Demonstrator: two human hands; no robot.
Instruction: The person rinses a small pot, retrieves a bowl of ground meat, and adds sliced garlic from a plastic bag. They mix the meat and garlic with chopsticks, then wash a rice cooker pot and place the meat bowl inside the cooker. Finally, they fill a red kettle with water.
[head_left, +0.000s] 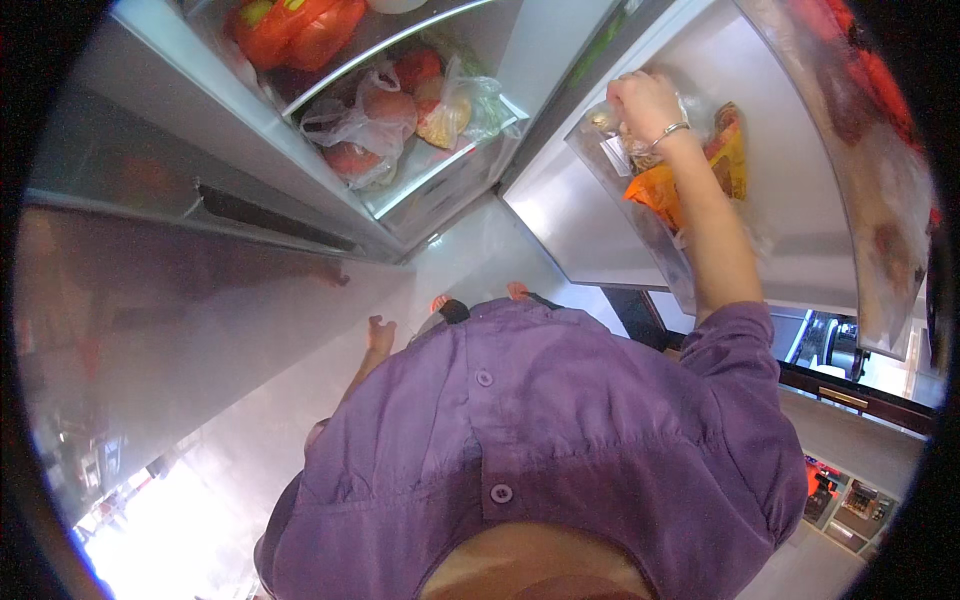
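My right hand (646, 103) reaches into the bin (660, 251) on the inside of an open refrigerator door (765, 112). Its fingers curl down among small plastic packets, and the fingertips are hidden, so I cannot tell whether they grip anything. Clear plastic packaging (686, 109) shows beside the knuckles. Below the wrist, an orange and yellow packet (656, 191) stands in the same bin, partly behind my forearm. My left hand (381, 332) hangs low at my left side, its fingers apart and holding nothing.
Left of the door, a clear refrigerator drawer (427, 180) holds bagged red round produce (390, 109). A red plastic bag (300, 30) lies on the shelf above. Another door bin (885, 285) curves along the right. The lower refrigerator front (225, 300) has a recessed handle (274, 221).
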